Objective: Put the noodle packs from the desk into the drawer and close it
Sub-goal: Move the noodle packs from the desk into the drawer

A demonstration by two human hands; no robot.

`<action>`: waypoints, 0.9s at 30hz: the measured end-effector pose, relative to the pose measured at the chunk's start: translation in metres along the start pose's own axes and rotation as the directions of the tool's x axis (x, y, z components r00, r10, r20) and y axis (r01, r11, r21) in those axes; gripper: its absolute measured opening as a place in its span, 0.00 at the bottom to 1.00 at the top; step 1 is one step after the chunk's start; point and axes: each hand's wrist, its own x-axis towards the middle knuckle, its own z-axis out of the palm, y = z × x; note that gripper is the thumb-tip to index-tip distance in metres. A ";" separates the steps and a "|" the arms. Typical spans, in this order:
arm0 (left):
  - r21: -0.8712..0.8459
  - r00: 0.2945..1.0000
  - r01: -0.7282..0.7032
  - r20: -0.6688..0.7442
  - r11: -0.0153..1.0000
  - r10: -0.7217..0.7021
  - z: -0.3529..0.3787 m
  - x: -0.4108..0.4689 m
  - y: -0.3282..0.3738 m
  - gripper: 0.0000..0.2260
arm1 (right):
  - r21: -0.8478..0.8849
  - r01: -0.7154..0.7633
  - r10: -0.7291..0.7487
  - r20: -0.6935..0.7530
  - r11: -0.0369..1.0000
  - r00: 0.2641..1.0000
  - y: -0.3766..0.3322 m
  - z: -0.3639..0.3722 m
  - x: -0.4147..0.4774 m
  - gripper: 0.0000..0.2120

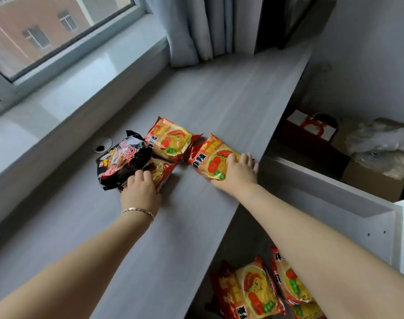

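Observation:
Several noodle packs lie on the grey desk (150,238). My left hand (140,192) grips a black pack (122,162) together with the orange pack under it (160,172). My right hand (239,174) closes on another orange pack (213,158) near the desk's right edge. A third orange pack (169,140) lies free between them, further back. The open drawer (249,231) below the desk's right edge holds two or more orange packs (254,288), partly hidden by my right forearm.
A window sill (58,107) runs along the desk's left side, with a curtain (201,28) at the far end. A small round cable hole cover (103,145) sits by the black pack. Right of the desk stand a red bag (311,132) and a cardboard box (376,183).

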 end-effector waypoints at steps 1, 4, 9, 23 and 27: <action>0.027 1.000 -0.017 -0.018 0.999 0.017 0.000 0.002 -0.002 0.19 | -0.008 -0.004 0.004 -0.019 1.000 1.000 -0.002 0.000 0.000 0.44; 0.130 0.999 -0.044 0.014 0.991 0.043 0.000 0.004 -0.003 0.21 | 0.001 -0.020 0.020 -0.028 1.000 0.999 -0.005 -0.003 -0.008 0.44; 0.449 0.966 -0.247 0.043 0.859 0.256 -0.003 -0.001 -0.004 0.20 | 0.113 -0.042 0.041 0.011 0.993 0.999 0.003 -0.007 -0.043 0.41; -0.202 0.897 -0.413 -0.260 0.888 0.358 -0.061 -0.076 0.039 0.08 | 0.295 -0.438 0.431 0.091 0.849 0.898 0.145 0.036 -0.148 0.39; -0.370 0.833 -0.550 -0.302 0.749 0.463 -0.056 -0.113 0.069 0.10 | 0.218 -0.516 0.498 0.135 0.828 0.857 0.163 0.065 -0.161 0.45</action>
